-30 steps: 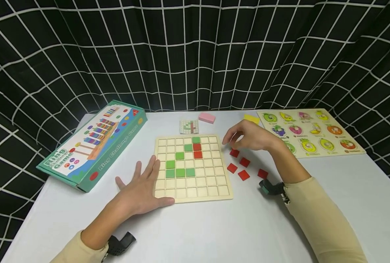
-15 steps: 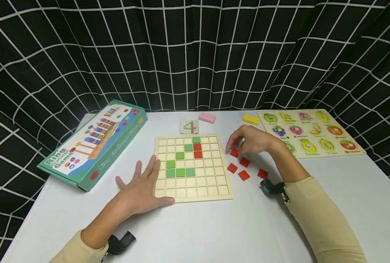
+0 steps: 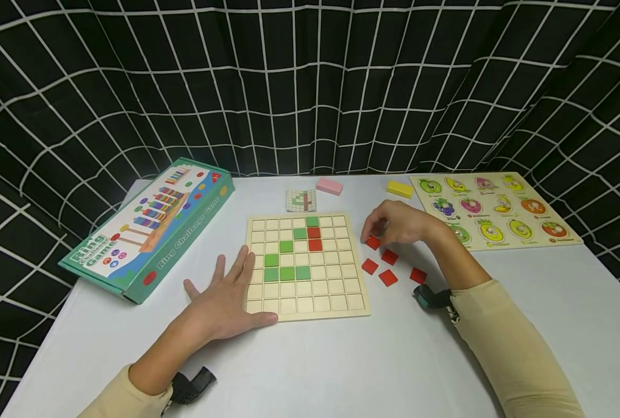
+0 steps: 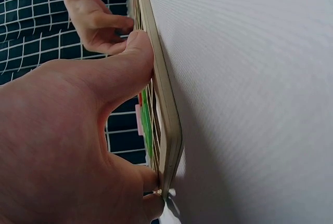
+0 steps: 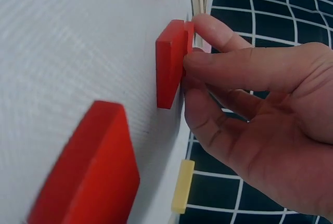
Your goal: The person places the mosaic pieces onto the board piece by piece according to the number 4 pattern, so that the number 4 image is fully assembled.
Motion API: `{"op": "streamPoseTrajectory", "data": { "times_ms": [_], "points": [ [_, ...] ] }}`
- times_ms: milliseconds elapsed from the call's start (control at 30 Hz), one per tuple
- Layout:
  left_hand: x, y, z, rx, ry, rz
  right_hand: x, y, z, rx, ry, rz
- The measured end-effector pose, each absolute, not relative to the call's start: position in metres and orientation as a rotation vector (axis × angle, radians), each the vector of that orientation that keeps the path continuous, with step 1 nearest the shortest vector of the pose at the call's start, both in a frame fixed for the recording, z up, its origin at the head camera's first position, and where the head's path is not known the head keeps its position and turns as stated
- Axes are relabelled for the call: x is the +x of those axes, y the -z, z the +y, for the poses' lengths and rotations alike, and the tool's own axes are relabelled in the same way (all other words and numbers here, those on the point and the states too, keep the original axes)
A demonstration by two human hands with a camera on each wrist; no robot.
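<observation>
A wooden grid board (image 3: 336,302) lies on the table, with green tiles (image 3: 287,273) and red tiles (image 3: 315,244) in some of its squares. My left hand (image 3: 218,305) rests at the board's left side with fingers spread. Its thumb lies along the near edge, also seen up close in the left wrist view. Right of the board, my right hand (image 3: 401,222) reaches down to a loose red tile (image 3: 372,242), thumb and fingertips at its sides. The right wrist view shows this red tile (image 5: 189,34) partly hidden behind a nearer red tile (image 5: 169,65).
Several other loose red tiles (image 3: 388,278) lie near the right hand. Behind the board are a small pattern card (image 3: 301,201), a pink block (image 3: 329,186) and a yellow block (image 3: 400,189). A Ring Challenge Game box (image 3: 153,232) stands left; a fruit puzzle board (image 3: 498,215) lies right.
My right hand has come down and slightly right, from above the loose red tiles to the farthest one. My left hand and the tiles on the board stay where they were.
</observation>
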State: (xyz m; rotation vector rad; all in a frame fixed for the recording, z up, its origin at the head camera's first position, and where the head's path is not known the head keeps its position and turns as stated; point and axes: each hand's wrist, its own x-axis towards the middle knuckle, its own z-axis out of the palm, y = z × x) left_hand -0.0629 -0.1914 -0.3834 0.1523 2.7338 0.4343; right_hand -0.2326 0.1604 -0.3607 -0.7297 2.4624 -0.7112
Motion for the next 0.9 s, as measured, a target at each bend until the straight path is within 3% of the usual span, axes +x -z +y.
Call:
{"op": "streamPoseTrajectory", "data": {
  "times_ms": [900],
  "points": [
    [-0.0633,0.3821,-0.1919,0.155,-0.415,2.729,-0.2293,0.3631,0.1546,-0.680,0.676,2.532]
  ]
}}
